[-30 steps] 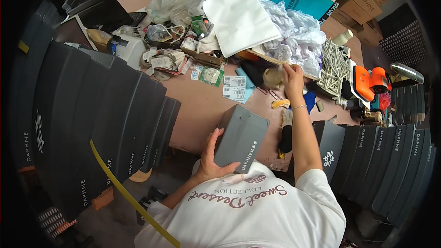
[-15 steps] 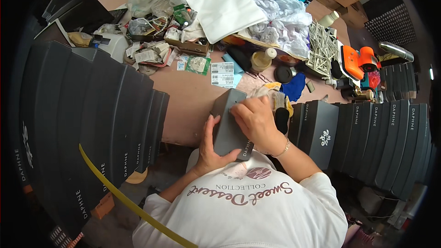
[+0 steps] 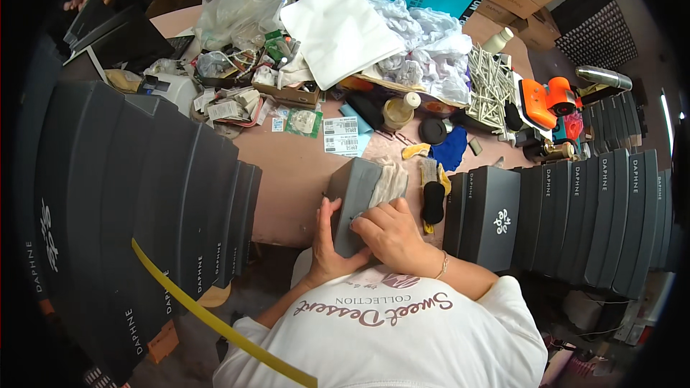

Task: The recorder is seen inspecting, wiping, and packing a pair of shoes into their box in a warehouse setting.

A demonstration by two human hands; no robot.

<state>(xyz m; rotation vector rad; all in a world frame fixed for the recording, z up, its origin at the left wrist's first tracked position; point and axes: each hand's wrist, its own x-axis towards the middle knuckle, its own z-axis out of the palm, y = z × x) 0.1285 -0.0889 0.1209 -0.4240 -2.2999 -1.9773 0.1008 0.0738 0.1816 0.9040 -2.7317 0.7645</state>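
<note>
A dark grey shoe box (image 3: 352, 179) stands close in front of me at the table's near edge. My left hand (image 3: 327, 248) grips its near part, fingers along the left side and thumb across the near end. My right hand (image 3: 392, 233) presses down on the box with bent fingers, closed around a crumpled off-white cloth (image 3: 389, 181). The cloth trails away from the hand over the far right part of the box. The fingertips of my right hand touch the box's upper surface near its left edge.
Tall rows of dark boxes stand left (image 3: 158, 194) and right (image 3: 575, 215). Beyond lie label sheets (image 3: 341, 135), a pump bottle (image 3: 399, 111), a blue cloth (image 3: 451, 148), white sticks (image 3: 491, 86) and an orange tape dispenser (image 3: 539, 104). A yellow strap (image 3: 215, 320) crosses the lower left.
My right hand has slid down the box toward me with the cloth, which now shows over the box's far right part. The box looks turned slightly; my left hand keeps its grip.
</note>
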